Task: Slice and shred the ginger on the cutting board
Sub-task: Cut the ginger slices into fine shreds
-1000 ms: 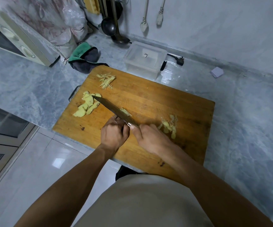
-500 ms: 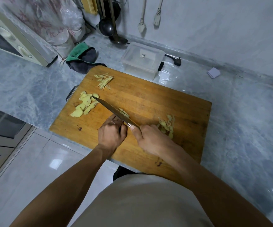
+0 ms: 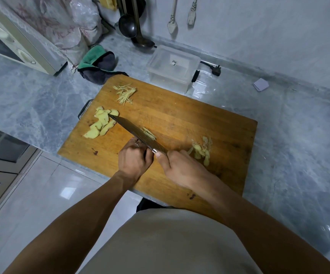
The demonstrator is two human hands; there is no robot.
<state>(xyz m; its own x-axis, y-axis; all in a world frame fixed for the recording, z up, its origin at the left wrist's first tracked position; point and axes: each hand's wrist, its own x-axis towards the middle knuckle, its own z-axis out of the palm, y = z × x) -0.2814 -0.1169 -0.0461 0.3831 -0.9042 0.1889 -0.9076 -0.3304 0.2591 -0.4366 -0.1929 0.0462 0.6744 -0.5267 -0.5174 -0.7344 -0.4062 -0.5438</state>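
A wooden cutting board [image 3: 190,119] lies on the marble counter. My right hand [image 3: 182,169] grips the handle of a knife [image 3: 136,131], whose blade slants across the board with its tip at a pile of ginger slices [image 3: 100,124]. My left hand [image 3: 134,159], fingers curled, holds ginger against the near side of the blade; that ginger is mostly hidden. Fresh ginger strips [image 3: 149,133] lie against the blade's far side. A heap of ginger shreds [image 3: 125,93] sits at the board's far left. Ginger peel scraps [image 3: 201,151] lie to the right of my right hand.
A clear plastic lidded box [image 3: 172,68] stands just behind the board. A green and grey cloth [image 3: 97,64] lies at the far left corner. Ladles [image 3: 128,26] hang on the wall. A cream appliance [image 3: 17,42] is at the left. The counter edge runs under the board's near side.
Both hands and the knife stay in nearly the same place on the board; the blade has shifted only slightly. The view has drifted a little.
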